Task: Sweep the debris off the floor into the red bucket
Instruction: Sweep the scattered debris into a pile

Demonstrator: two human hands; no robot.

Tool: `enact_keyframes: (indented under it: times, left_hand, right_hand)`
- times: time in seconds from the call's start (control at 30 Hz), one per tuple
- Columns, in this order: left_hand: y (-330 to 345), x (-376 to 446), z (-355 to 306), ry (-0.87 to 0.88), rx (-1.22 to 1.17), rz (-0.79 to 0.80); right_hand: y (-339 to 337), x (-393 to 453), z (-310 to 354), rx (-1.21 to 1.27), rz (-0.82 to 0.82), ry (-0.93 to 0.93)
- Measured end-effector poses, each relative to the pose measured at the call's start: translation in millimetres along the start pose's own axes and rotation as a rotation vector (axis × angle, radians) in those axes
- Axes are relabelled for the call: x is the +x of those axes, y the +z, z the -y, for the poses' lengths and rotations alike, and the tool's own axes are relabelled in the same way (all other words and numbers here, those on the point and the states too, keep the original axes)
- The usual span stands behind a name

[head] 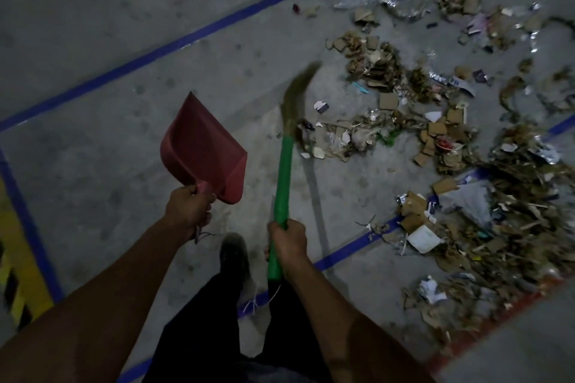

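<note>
**Debris spread over the floor, broom and dustpan in my hands**

Debris (460,146) lies scattered across the right half of the grey concrete floor (109,25), thickest toward the right edge and thinning out toward my broom. Blue tape lines (186,39) cross the floor diagonally, one running under the litter; a yellow-and-black striped strip (15,264) sits at the far left, and a red line (485,329) shows at the lower right under the rubbish. My dark shoe (235,255) stands between my arms.

The heap is mostly torn brown cardboard scraps, mixed with crumpled clear plastic, shiny foil bits, white paper pieces and thin dry sticks. It looks flat, ragged and loose.

My right grip (287,241) is wrapped around the smooth green handle of the broom (284,171), whose brown bristles are blurred, just beside the near edge of the litter. My left grip (188,207) clasps the handle of the red plastic dustpan (202,149), held off the floor, its wide scoop pointing away from me.
</note>
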State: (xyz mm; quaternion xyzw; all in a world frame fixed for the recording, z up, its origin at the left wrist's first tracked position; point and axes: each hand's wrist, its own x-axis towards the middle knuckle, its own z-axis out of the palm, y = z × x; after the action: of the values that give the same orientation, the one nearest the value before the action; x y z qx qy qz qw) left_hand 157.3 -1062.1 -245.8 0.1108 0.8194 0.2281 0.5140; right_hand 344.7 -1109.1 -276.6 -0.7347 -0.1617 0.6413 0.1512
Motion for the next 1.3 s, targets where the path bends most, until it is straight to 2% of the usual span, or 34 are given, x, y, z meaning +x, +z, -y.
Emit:
enact_keyframes:
  times: [0.1,0.17,0.37,0.53,0.63,0.77,0.9,1.03,1.2,1.3]
  left_hand:
    - [-3.9,9.4,-4.9,0.015,0.041,0.03]
    - [-7.1,19.0,-7.8,0.021,0.061,0.054]
    - [-15.7,56.3,-23.5,0.043,0.145,0.149]
    - [-29.7,87.9,-47.8,0.039,0.236,0.218]
    - [-36.4,104.3,-60.4,0.046,0.279,0.246]
    - [-39.2,113.7,-74.3,0.049,0.329,0.278]
    - [-36.2,115.7,-82.4,0.047,0.351,0.293]
    - [-31.4,116.6,-84.9,0.034,0.355,0.297]
    - [-25.1,115.5,-81.9,0.027,0.327,0.314]
    - [-21.9,114.9,-78.6,0.034,0.345,0.313]
  right_hand:
    - [10.4,7.3,4.2,0.009,0.046,0.072]
    - [8.6,16.0,7.0,0.025,0.015,0.12]
    - [-27.3,48.4,20.8,0.325,-0.202,0.241]
    - [-31.4,47.0,27.0,0.449,-0.357,0.226]
    - [-8.4,22.9,13.5,0.367,-0.367,0.128]
    - [23.1,-18.4,-6.7,0.158,-0.257,0.016]
    - [44.2,-37.3,-13.3,-0.057,-0.091,0.045]
    - [52.6,-39.4,-19.3,-0.219,-0.041,0.11]
    - [30.5,-27.0,-28.8,-0.01,-0.15,0.246]
    - [5.5,-13.4,-28.8,0.075,-0.254,0.264]
